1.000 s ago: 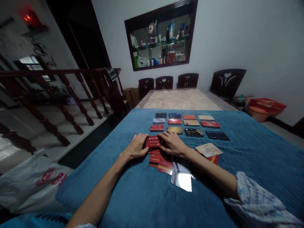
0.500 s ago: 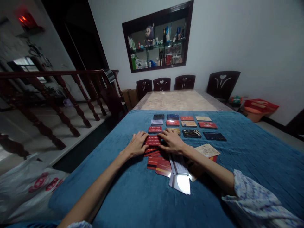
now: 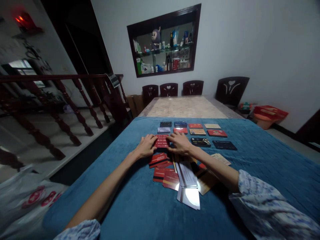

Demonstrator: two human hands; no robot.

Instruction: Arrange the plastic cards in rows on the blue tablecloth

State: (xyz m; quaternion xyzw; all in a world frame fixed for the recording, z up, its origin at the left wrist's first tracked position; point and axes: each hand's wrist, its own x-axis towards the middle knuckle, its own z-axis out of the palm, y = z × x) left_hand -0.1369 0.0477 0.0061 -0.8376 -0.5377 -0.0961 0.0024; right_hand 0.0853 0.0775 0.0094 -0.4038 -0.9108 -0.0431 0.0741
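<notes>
A red card point(image 3: 162, 142) is held by its two short sides between my hands. My left hand point(image 3: 147, 145) grips its left edge, fingers closed against it. On the right edge, the fingers and thumb of my right hand point(image 3: 179, 143) pinch it. The card lies over or just against the red pile in the third row; whether it touches cannot be made out. Nearer to me, loose red cards point(image 3: 160, 160) and white cards point(image 3: 186, 175) lie fanned out. Part of a tan card point(image 3: 206, 181) shows below my right forearm.
Neat card piles stand in rows beyond my hands, among them a black pile point(image 3: 200, 142) and a dark blue one point(image 3: 224, 145). All lie on a blue cloth point(image 3: 135, 206) over the table. Chairs point(image 3: 193, 88) line the far end; a railing point(image 3: 62, 76) runs along the left.
Both hands have moved forward with the red card, away from the loose cards and onto the red pile's spot. More of the loose red cards now shows.
</notes>
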